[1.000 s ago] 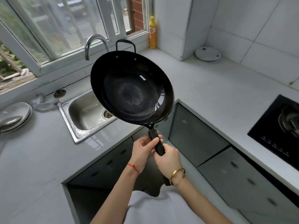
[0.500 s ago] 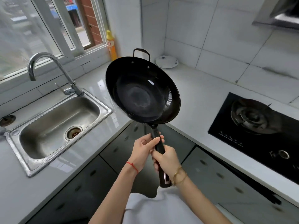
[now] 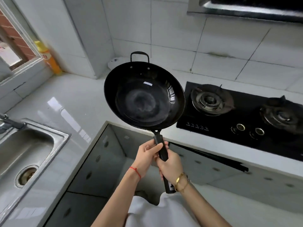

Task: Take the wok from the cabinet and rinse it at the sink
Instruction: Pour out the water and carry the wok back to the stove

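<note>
A black wok [image 3: 144, 95] with a loop handle at its far rim is held up in the air over the counter corner, tilted so its empty inside faces me. My left hand [image 3: 146, 157] grips the upper part of its long black handle. My right hand [image 3: 170, 167] grips the handle just below. The steel sink [image 3: 54, 140] lies at the lower left, with its drain visible and the tap base [image 3: 9, 124] at its back edge. The wok is right of the sink, not over it.
A black gas hob [image 3: 242, 118] with two burners sits on the counter at the right, a range hood [image 3: 252, 7] above it. A yellow bottle [image 3: 49, 58] stands by the window. A white round object [image 3: 118, 62] lies behind the wok. Grey cabinet doors [image 3: 101, 161] run below the counter.
The view has swung right, so the sink slid to the left edge and the hob came into full view. Both hands keep their grip on the handle, the wok staying centred.
</note>
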`<action>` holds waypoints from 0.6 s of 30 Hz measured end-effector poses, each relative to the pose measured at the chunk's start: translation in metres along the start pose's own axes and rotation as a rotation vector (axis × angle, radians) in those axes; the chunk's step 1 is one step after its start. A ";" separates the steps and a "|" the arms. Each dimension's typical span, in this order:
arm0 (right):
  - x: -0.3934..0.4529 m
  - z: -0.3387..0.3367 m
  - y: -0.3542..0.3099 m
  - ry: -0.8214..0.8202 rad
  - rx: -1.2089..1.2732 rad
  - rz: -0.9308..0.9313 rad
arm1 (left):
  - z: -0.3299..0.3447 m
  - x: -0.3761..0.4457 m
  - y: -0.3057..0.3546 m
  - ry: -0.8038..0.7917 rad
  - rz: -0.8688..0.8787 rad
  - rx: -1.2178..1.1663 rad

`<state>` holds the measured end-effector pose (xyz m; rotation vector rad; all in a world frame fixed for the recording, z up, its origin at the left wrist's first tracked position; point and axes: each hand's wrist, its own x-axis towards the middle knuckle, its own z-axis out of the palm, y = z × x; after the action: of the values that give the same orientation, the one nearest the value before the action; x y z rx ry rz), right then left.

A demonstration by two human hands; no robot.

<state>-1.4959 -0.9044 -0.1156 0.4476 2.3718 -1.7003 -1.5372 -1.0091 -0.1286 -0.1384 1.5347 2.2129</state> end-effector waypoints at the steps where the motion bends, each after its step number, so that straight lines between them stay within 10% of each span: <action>1: 0.001 -0.002 -0.001 0.027 0.001 0.013 | 0.001 0.006 0.000 -0.032 -0.012 -0.004; 18: -0.003 -0.006 0.000 0.531 0.148 0.204 | 0.032 0.062 0.008 -0.548 -0.192 0.262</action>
<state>-1.4932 -0.8989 -0.1125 1.2576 2.4157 -1.8392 -1.5912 -0.9636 -0.1296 0.3579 1.4046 1.6914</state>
